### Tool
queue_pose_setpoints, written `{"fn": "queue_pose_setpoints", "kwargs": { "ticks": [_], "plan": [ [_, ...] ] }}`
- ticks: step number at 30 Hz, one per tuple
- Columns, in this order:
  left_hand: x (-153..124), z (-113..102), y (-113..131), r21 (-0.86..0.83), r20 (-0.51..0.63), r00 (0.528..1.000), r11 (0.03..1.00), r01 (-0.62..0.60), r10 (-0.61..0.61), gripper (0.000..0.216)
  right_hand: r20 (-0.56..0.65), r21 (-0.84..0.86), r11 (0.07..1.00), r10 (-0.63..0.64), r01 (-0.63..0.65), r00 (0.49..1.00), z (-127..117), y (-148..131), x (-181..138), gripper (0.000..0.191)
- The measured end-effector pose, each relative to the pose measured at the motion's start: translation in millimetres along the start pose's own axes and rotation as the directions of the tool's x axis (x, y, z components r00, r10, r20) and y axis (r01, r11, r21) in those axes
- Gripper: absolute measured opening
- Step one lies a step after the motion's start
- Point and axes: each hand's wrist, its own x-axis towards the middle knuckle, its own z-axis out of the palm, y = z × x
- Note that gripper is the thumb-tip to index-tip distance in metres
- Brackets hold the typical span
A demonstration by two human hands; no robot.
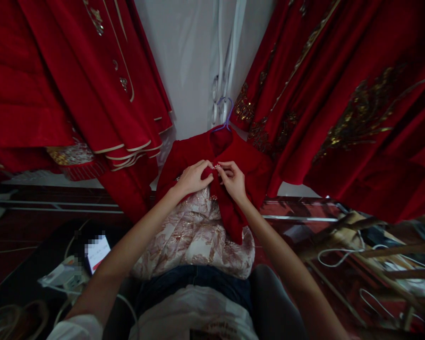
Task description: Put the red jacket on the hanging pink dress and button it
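A red jacket (187,151) hangs in front of me on a purple hanger (228,115), over a pale patterned skirt (198,231) that spreads across my lap. Both of my hands meet at the jacket's front opening, just below the collar. My left hand (197,176) pinches the front edge of the cloth. From the other side, the thumb and fingers of my right hand (233,180) close on a small shiny fastener (216,166). Fingertips hide part of it. Lower on the front edge sits a second sparkling fastener (213,198).
Red garments with gold trim (127,94) hang at left, and more embroidered red ones (354,113) at right. A lit phone (98,254) lies on a dark surface by my left forearm. Wooden bars (400,248) and white cords (340,257) are at lower right.
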Motion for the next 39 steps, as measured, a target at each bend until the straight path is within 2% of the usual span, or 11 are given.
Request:
{"fn": "queue_pose_setpoints", "kwargs": {
  "ticks": [8, 15, 23, 28, 32, 35, 37, 39],
  "plan": [
    [13.3, -2.3, -1.2, 0.05, 0.019, 0.999, 0.998, -0.047, 0.046, 0.014, 0.03, 0.075, 0.996, 0.05, -0.052, 0.998, -6.0, 0.3, 7.9, 0.037],
    [14.8, -0.7, -1.5, 0.015, 0.037, 0.996, 0.997, -0.081, 0.08, 0.011, 0.072, 0.113, 0.989, 0.085, -0.093, 0.994, -11.1, -0.9, 9.7, 0.04],
    [13.8, -1.1, -0.2, -0.006, 0.057, 0.993, 0.994, -0.108, 0.108, 0.009, 0.079, 0.089, 0.994, 0.057, -0.064, 0.995, -11.0, 1.0, 11.5, 0.04],
    [12.2, 5.4, -1.3, -0.047, 0.041, 0.994, 0.994, -0.099, 0.101, 0.009, 0.098, 0.081, 0.996, 0.041, -0.049, 0.994, -10.6, 9.7, 11.6, 0.041],
    [7.8, 20.1, -1.4, -0.117, 0.005, 0.999, 0.992, -0.051, 0.052, 0.012, 0.144, 0.069, 0.997, 0.033, -0.043, 0.989, -6.9, 16.7, 3.2, 0.053],
    [-3.2, 33.8, -3.4, -0.226, -0.064, 0.998, 0.974, -0.011, -0.004, 0.019, 0.128, -0.014, 1.0, 0.019, -0.018, 0.992, -4.1, 24.7, -18.6, 0.068],
    [-16.1, 38.4, -6.2, -0.259, -0.087, 0.995, 0.966, 0.017, -0.041, 0.028, 0.118, -0.148, 0.989, 0.034, -0.016, 0.992, -5.3, 31.9, -36.0, 0.075],
    [-33.3, 37.1, -10.6, -0.222, -0.078, 0.993, 0.972, 0.073, -0.093, 0.033, 0.143, -0.322, 0.946, 0.088, -0.038, 0.986, -10.7, 38.1, -48.9, 0.068]
  ]
}}
